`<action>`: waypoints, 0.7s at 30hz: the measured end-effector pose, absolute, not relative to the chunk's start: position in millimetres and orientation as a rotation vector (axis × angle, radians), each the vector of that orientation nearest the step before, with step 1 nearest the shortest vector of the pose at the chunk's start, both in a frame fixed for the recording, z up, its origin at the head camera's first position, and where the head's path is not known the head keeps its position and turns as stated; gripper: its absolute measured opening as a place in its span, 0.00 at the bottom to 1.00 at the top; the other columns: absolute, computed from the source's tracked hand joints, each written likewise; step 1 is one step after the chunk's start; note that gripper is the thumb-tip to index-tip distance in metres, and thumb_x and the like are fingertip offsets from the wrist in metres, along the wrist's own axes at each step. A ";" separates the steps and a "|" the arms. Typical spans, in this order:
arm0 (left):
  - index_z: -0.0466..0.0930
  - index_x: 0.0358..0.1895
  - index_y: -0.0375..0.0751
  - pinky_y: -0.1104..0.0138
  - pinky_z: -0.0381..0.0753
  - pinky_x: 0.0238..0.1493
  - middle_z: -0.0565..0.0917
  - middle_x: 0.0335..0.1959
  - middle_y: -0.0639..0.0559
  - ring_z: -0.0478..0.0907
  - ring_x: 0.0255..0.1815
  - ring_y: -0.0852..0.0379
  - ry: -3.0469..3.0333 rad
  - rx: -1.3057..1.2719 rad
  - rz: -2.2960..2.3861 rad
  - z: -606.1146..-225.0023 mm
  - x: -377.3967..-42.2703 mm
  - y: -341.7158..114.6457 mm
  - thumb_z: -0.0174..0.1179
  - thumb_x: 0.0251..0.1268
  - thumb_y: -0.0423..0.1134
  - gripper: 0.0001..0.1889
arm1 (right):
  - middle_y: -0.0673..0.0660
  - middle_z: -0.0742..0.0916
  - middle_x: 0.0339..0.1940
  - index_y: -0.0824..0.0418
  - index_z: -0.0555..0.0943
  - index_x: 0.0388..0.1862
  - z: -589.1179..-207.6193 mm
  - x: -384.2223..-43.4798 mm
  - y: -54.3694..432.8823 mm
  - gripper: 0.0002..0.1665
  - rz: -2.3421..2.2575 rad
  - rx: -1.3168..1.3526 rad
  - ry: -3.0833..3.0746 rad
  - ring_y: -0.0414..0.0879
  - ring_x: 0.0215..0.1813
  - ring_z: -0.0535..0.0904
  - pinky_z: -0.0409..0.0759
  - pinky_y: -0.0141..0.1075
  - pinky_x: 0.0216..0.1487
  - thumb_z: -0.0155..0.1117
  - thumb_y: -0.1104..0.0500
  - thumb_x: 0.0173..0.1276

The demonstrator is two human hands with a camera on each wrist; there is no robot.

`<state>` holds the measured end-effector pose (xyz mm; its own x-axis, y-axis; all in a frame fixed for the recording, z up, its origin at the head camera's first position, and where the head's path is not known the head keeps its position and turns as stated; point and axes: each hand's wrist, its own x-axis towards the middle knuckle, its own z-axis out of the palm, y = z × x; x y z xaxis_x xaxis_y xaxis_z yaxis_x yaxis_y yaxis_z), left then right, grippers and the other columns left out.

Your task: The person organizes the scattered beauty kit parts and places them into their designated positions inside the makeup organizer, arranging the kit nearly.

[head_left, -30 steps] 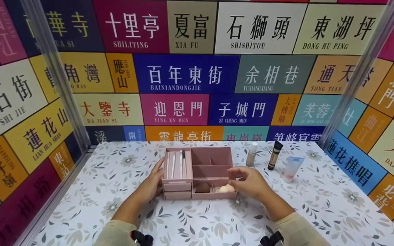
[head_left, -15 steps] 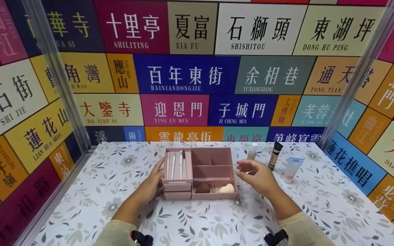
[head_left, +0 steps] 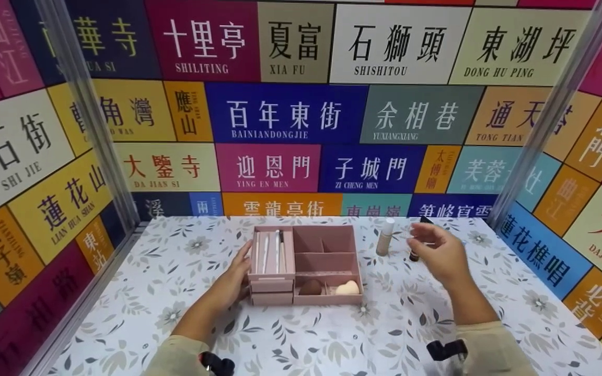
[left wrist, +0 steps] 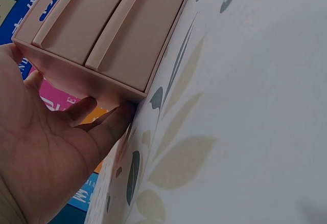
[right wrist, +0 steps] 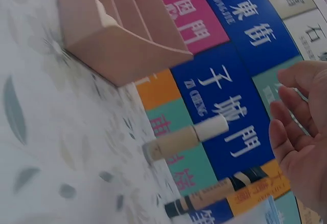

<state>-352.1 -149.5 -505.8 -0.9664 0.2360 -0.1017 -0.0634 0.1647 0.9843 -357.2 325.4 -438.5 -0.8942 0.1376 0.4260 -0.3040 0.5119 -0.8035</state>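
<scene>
While the left hand rests against the left wall of the pink organizer on the table, its fingers extended and not gripping, I observe the right hand loosely curved, holding nothing, near the black-capped tube, right of the white-capped bottle.

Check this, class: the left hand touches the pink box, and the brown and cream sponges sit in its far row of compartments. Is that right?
Not quite: the brown sponge and cream sponge sit in the near row of the pink box, as the head view shows. The left hand does touch it.
</scene>
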 end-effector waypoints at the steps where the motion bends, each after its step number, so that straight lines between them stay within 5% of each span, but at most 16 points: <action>1: 0.43 0.85 0.84 0.40 0.67 0.82 0.54 0.90 0.44 0.68 0.83 0.36 2.200 0.162 1.887 -505.6 -352.0 -149.4 0.38 0.85 0.62 0.31 | 0.59 0.92 0.54 0.60 0.86 0.64 -437.3 -357.7 330.7 0.26 1.356 0.107 -2.301 0.27 0.47 0.83 0.80 0.19 0.50 0.77 0.52 0.72; 5: 0.43 0.86 0.81 0.40 0.67 0.82 0.54 0.90 0.43 0.67 0.83 0.35 2.161 0.213 1.934 -507.3 -351.8 -149.6 0.38 0.86 0.60 0.31 | 0.49 0.91 0.52 0.56 0.86 0.65 -435.2 -359.0 348.5 0.26 1.332 -0.069 -2.290 0.28 0.50 0.82 0.77 0.19 0.54 0.75 0.47 0.72; 12: 0.44 0.86 0.81 0.41 0.67 0.82 0.56 0.89 0.43 0.68 0.83 0.36 2.146 0.216 1.959 -509.9 -353.0 -149.1 0.39 0.86 0.61 0.31 | 0.49 0.89 0.59 0.51 0.83 0.69 -438.2 -364.1 368.4 0.31 1.367 -0.319 -2.241 0.30 0.55 0.79 0.76 0.34 0.68 0.73 0.39 0.72; 21: 0.43 0.86 0.80 0.42 0.70 0.80 0.59 0.87 0.40 0.70 0.81 0.37 2.155 0.209 1.958 -510.5 -354.1 -149.5 0.39 0.86 0.62 0.32 | 0.45 0.87 0.60 0.48 0.82 0.70 -447.7 -370.5 384.8 0.35 1.387 -0.446 -2.170 0.32 0.59 0.79 0.79 0.31 0.65 0.73 0.35 0.70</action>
<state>-354.1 -149.5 -510.5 -0.9652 0.2526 -0.0678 -0.0434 0.1009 0.9939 -370.5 384.8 -447.7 -0.8095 0.5313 0.2498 -0.0034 0.4211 -0.9070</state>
